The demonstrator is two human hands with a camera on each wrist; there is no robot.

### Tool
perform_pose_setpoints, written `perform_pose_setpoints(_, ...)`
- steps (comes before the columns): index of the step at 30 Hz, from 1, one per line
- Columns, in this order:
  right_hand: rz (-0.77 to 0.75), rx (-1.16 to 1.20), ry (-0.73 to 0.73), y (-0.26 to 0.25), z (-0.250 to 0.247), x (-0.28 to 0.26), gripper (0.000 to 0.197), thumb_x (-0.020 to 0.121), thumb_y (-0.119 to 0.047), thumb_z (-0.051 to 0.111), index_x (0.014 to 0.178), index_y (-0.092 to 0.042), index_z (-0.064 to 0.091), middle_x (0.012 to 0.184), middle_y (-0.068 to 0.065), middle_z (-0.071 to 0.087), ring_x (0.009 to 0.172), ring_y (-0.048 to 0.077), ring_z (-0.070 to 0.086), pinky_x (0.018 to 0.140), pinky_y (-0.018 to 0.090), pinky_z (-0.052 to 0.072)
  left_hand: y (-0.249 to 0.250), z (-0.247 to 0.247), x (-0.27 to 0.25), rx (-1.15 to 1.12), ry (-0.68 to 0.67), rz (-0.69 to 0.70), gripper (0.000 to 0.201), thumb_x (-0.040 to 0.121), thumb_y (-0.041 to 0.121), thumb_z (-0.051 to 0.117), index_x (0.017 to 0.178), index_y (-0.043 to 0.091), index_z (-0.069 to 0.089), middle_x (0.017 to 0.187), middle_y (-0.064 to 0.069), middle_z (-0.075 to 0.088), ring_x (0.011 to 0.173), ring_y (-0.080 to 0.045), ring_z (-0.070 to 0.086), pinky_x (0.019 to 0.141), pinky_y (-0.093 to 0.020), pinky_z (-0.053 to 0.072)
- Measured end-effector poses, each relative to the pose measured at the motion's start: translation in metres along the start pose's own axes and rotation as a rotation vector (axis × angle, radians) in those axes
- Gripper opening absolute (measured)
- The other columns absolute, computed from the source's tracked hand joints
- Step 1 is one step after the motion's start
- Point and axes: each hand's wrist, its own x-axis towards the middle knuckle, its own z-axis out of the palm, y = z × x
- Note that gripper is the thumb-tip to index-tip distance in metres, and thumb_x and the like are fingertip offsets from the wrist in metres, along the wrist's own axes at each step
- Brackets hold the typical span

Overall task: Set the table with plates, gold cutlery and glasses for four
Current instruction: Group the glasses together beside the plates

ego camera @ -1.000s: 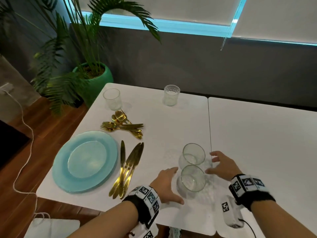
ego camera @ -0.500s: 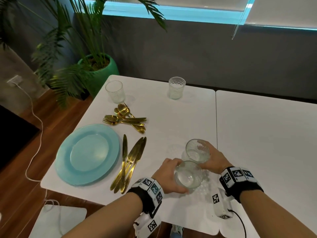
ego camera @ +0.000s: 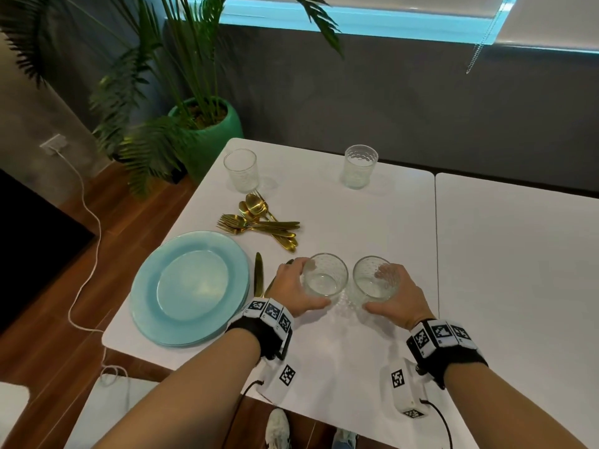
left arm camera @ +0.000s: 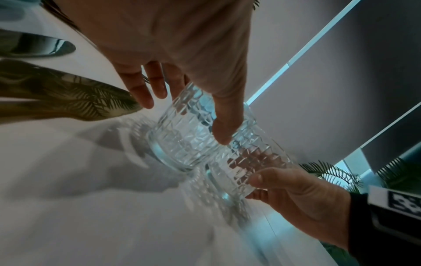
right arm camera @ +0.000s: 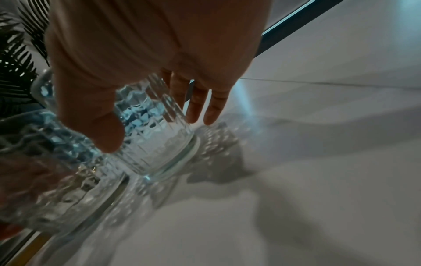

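Observation:
Two clear patterned glasses are held side by side just above the white table (ego camera: pixel 356 228). My left hand (ego camera: pixel 312 283) grips the left glass (ego camera: pixel 325 277), thumb at the near side and fingers round the far side. My right hand (ego camera: pixel 379 291) grips the right glass (ego camera: pixel 369 277) the same way. In the left wrist view the left glass (left arm camera: pixel 189 136) almost touches the right glass (left arm camera: pixel 246 169). A stack of pale blue plates (ego camera: pixel 191 286) lies at the left, with gold knives (ego camera: pixel 258 273) beside it. Gold forks and spoons (ego camera: pixel 259 225) lie in a pile behind.
Two more glasses (ego camera: pixel 241 170) (ego camera: pixel 359 166) stand near the table's far edge. A second white table (ego camera: pixel 518 270) adjoins on the right across a narrow seam. A green plant pot (ego camera: pixel 210 131) stands past the far left corner, and a white cable (ego camera: pixel 87 254) runs over the wooden floor.
Both hands came from beside the glasses, closed round them and raised them. The glasses stood one behind the other and are now side by side, a little further from me.

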Motion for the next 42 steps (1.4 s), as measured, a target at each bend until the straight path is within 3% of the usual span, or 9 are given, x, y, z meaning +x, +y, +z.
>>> perform_pose_setpoints(9,-0.003,0.097,0.042,-0.007,0.016,-0.006,0.072,0.058,-0.009,0.086,0.110,-0.027,0.040,0.108,-0.006,0.054,0.100,0.012,0.051,0.085,0.020,0.038,0.008,-0.007,0.015,-0.044,0.027,-0.035,0.085,0.060,0.031,0.084,0.131,0.024,0.039,0.123,-0.005,0.040,0.114,-0.020,0.047,0.094,-0.023,0.037)
perform_pose_setpoints(17,0.019,-0.052,-0.135,-0.007,0.001,0.005,0.091,0.061,-0.011,0.084,0.136,-0.020,0.035,0.122,-0.001,0.052,0.111,0.017,0.050,0.092,0.026,0.042,0.013,-0.019,0.013,0.015,-0.064,-0.073,0.096,0.058,0.034,0.085,0.138,0.022,0.032,0.134,-0.005,0.032,0.126,-0.020,0.038,0.102,-0.027,0.036)
perform_pose_setpoints(20,0.015,-0.166,-0.244,-0.009,-0.023,0.016,0.094,0.068,-0.002,0.075,0.145,-0.019,0.025,0.138,0.005,0.046,0.123,0.021,0.046,0.096,0.028,0.041,0.015,-0.038,0.016,0.063,-0.099,-0.078,0.092,0.068,0.016,0.078,0.144,0.021,0.026,0.140,-0.007,0.025,0.131,-0.022,0.035,0.106,-0.027,0.033)
perform_pose_setpoints(22,0.027,-0.183,-0.229,-0.016,-0.043,0.032,0.087,0.073,0.002,0.070,0.145,-0.019,0.027,0.139,0.005,0.048,0.115,0.019,0.047,0.089,0.025,0.043,0.019,-0.057,0.024,0.101,-0.060,-0.065,0.081,0.074,0.005,0.067,0.143,0.021,0.029,0.139,-0.008,0.028,0.133,-0.023,0.033,0.107,-0.026,0.032)
perform_pose_setpoints(25,0.054,-0.147,-0.103,-0.038,-0.067,0.065,0.073,0.078,0.000,0.065,0.142,-0.019,0.035,0.129,0.009,0.055,0.100,0.019,0.052,0.077,0.026,0.045,0.025,-0.088,0.046,0.074,0.111,-0.088,0.066,0.079,0.008,0.063,0.139,0.016,0.039,0.139,-0.009,0.042,0.131,-0.023,0.036,0.108,-0.029,0.031)
perform_pose_setpoints(29,0.055,-0.122,0.012,-0.075,-0.086,0.112,0.070,0.080,-0.009,0.071,0.140,-0.014,0.036,0.130,0.013,0.057,0.102,0.025,0.057,0.085,0.030,0.045,0.033,-0.122,0.087,-0.097,0.379,-0.248,0.057,0.083,0.015,0.063,0.135,0.011,0.041,0.134,-0.011,0.053,0.125,-0.029,0.046,0.103,-0.035,0.038)
perform_pose_setpoints(32,0.075,-0.125,0.017,-0.094,-0.087,0.142,0.075,0.078,-0.016,0.075,0.141,-0.012,0.035,0.135,0.014,0.054,0.123,0.029,0.051,0.102,0.034,0.039,0.033,-0.138,0.115,-0.213,0.511,-0.372,0.070,0.079,0.021,0.070,0.138,0.007,0.036,0.138,-0.013,0.049,0.128,-0.031,0.045,0.107,-0.037,0.036)
perform_pose_setpoints(38,0.081,-0.101,0.032,-0.108,-0.071,0.192,0.091,0.072,-0.023,0.081,0.145,-0.013,0.028,0.143,0.015,0.045,0.129,0.031,0.046,0.106,0.040,0.037,0.015,-0.150,0.162,-0.241,0.647,-0.538,0.097,0.061,0.039,0.085,0.137,0.004,0.036,0.137,-0.015,0.049,0.130,-0.034,0.043,0.108,-0.041,0.037)
perform_pose_setpoints(42,0.081,-0.083,0.070,-0.108,-0.058,0.220,0.098,0.067,-0.023,0.085,0.145,-0.012,0.027,0.144,0.014,0.044,0.130,0.032,0.044,0.107,0.042,0.036,0.004,-0.153,0.189,-0.261,0.641,-0.542,0.105,0.056,0.038,0.087,0.139,0.005,0.031,0.140,-0.015,0.046,0.132,-0.034,0.041,0.108,-0.044,0.037)
